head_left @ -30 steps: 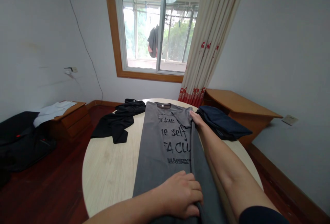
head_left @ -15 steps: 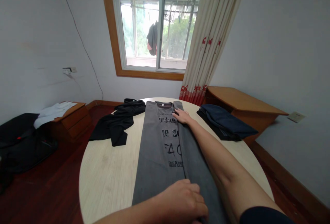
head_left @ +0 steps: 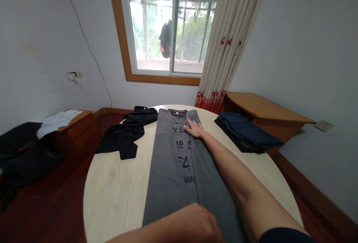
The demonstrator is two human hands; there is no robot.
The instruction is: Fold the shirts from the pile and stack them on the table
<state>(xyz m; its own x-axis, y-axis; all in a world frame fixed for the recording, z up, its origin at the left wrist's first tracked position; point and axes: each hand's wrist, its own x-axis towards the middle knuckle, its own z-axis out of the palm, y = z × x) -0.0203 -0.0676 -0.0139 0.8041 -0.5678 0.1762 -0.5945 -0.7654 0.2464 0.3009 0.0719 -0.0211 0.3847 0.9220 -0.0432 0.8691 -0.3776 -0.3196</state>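
A grey T-shirt [head_left: 162, 175] with black lettering lies lengthwise on the round table, both sides folded inward over its front. My right hand [head_left: 195, 128] rests flat on it just below the collar, fingers spread, on the right folded strip. At the near end, low in the view, my left hand [head_left: 197, 222] is closed, knuckles up, on the shirt's right fold. Its fingertips and the cloth's lower end are hidden beneath the hand and past the frame's bottom edge.
On the pale round table [head_left: 114, 187], a crumpled black garment [head_left: 120, 136] lies to the left and a stack of dark folded clothes [head_left: 244, 131] to the right. Behind stand a wooden desk [head_left: 265, 106] and a curtain [head_left: 220, 56]. A wooden cabinet [head_left: 81, 131] stands left.
The right fold has shifted left and covers more of the lettering. My right hand has slid slightly left and down with it. My left hand has moved slightly left and lower.
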